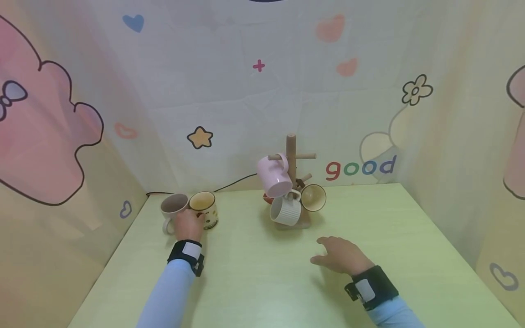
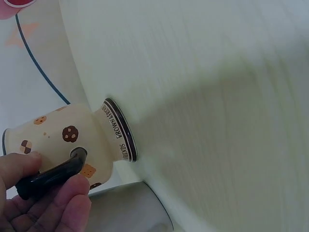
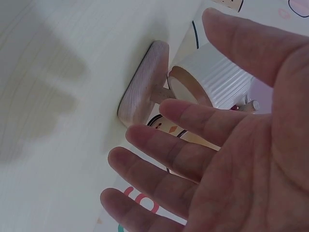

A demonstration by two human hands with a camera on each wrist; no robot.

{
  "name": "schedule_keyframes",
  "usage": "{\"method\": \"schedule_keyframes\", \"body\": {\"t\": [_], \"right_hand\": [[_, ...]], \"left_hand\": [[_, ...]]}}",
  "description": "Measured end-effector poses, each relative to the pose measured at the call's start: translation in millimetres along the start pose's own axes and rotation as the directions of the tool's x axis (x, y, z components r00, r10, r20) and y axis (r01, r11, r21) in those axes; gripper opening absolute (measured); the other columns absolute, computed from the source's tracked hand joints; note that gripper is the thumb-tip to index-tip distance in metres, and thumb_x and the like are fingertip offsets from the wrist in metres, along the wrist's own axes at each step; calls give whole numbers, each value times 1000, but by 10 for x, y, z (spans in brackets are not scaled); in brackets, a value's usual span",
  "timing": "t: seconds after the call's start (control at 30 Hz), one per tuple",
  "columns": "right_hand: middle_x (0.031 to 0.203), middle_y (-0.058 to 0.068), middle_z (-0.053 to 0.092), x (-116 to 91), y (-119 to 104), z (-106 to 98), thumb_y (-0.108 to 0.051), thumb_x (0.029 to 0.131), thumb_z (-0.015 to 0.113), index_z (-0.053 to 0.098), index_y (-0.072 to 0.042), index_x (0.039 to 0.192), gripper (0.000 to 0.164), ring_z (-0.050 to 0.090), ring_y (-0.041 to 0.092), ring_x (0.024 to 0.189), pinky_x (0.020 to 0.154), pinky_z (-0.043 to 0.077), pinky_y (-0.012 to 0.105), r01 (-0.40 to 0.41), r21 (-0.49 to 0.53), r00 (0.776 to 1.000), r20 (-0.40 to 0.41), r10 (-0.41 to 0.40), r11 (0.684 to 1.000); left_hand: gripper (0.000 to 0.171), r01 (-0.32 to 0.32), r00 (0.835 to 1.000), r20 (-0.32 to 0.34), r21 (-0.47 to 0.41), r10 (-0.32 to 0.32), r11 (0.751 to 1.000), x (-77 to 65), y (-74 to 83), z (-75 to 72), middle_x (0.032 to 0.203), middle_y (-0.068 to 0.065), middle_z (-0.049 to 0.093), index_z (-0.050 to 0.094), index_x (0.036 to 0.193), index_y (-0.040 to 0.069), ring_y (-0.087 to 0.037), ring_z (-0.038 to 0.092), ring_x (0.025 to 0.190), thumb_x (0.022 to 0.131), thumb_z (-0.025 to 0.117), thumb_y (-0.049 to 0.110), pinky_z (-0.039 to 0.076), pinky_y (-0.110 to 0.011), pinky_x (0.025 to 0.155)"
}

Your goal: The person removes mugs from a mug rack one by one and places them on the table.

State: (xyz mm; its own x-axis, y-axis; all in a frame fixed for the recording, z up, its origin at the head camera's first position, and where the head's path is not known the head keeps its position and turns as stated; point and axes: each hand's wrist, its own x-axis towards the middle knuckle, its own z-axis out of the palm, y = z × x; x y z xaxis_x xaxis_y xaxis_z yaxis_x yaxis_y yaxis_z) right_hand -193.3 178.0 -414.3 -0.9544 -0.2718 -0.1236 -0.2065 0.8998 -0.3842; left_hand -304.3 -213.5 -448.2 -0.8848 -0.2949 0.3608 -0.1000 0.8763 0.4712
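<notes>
A cream mug with a cookie pattern [image 2: 53,135] stands upright at the back left of the table. My left hand [image 1: 189,224] pinches its black handle [image 2: 53,176] between thumb and fingers. Right beside it stands a grey-brown mug [image 1: 174,205]. My right hand [image 1: 342,255] is held over the table with fingers spread and nothing in it. It is nearest to the wooden mug tree [image 1: 291,146], on which hang a pink mug [image 1: 275,177], a white ribbed mug [image 1: 286,210] and a cream mug with a dark rim [image 1: 313,198].
Part of a reddish thing [image 1: 268,199] shows behind the white mug. A thin black cable [image 1: 235,183] runs along the back edge of the table [image 1: 246,282]. Printed fabric walls [image 1: 229,91] close in the back and both sides.
</notes>
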Motion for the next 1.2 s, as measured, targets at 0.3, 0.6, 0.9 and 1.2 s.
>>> {"method": "schedule_keyframes", "body": {"t": [0.3, 0.6, 0.9, 1.2], "right_hand": [[119, 23, 65, 7, -15, -9, -37, 88, 73, 60, 3, 129, 58, 60, 41, 112, 96, 45, 57, 17, 4, 1000, -4, -17, 1000], [120, 22, 65, 11, -19, -1, -37, 88, 73, 59, 3, 129, 59, 59, 41, 115, 96, 44, 58, 28, 6, 1000, -6, -28, 1000], [119, 23, 65, 16, -16, 8, -38, 88, 73, 60, 3, 128, 59, 59, 42, 115, 96, 45, 57, 33, -5, 999, -8, -33, 999], [120, 22, 65, 56, 1, -33, -42, 87, 72, 59, 2, 130, 62, 58, 42, 116, 96, 45, 57, 30, -33, 1000, -5, -30, 999]], "left_hand": [[25, -32, 999, 6, -14, 32, 999, -12, -34, -20, 73, -17, 70, 74, 78, -3, -35, 64, 69, 87, 75, 20, 48, -46, 59], [45, 1, 1000, -4, -51, -1, 999, -23, -27, -71, 59, -5, 57, 57, 59, 6, -26, 56, 59, 86, 78, 35, 37, -35, 49], [45, -10, 1000, -24, -11, 10, 1000, -49, 136, -248, 69, -15, 63, 66, 79, -2, -30, 61, 61, 89, 73, 42, 43, -41, 49], [57, -53, 999, -8, 22, 53, 998, -35, 379, -440, 96, -25, 70, 71, 107, -1, -41, 68, 83, 92, 65, 52, 52, -52, 63]]}}
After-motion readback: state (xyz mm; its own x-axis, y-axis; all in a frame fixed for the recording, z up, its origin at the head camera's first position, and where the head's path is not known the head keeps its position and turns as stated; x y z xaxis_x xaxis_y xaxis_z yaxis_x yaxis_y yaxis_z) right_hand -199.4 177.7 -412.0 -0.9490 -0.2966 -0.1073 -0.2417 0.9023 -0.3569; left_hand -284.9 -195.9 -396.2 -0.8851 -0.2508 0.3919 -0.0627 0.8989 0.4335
